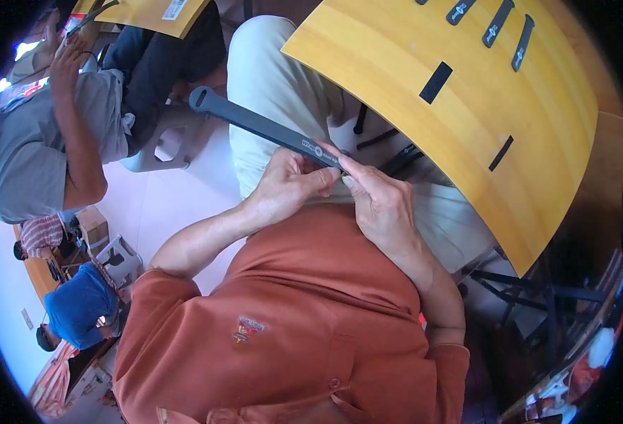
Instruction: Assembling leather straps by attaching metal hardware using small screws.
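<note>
Just below the yellow wooden board, both hands pinch one end of a long black strap — left hand, right hand — its free end could swing loose if that fingertip grip slips.

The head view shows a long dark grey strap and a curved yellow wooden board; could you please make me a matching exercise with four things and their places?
Things:
1. long dark grey strap
2. curved yellow wooden board
3. left hand
4. right hand

Places:
A. upper right, with black slots
B. pinching the strap's near end from the right
C. running from upper left down to the fingertips
D. gripping the strap's near end from the left

Pairs: 1-C, 2-A, 3-D, 4-B
</note>
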Tool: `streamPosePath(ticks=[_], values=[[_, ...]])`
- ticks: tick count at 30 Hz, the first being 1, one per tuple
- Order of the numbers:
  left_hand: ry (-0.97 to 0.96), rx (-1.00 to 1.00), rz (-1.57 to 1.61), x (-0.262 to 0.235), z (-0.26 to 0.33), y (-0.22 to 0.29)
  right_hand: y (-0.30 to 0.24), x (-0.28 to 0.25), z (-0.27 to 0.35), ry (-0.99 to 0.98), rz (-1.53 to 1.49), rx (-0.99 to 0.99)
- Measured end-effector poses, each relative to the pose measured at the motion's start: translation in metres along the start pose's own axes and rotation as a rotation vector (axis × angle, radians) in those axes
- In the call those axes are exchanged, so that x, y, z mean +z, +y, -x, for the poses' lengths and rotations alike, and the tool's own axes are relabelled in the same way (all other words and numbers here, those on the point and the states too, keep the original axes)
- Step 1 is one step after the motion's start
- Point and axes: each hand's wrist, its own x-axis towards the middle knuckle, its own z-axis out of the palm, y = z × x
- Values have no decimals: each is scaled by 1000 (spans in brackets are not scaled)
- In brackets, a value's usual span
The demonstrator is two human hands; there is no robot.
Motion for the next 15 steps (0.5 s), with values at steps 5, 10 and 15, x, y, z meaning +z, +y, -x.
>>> streamPosePath(ticks=[5, 10, 15], values=[[52, 23, 19, 5, 1, -12, 1, 0, 3, -10, 84, -8], [77, 17, 80, 6, -1, -19, -4, -3, -2, -60, 303, -64], [59, 62, 73, 9, -5, -15, 8, -3, -4, 28, 192, -143]])
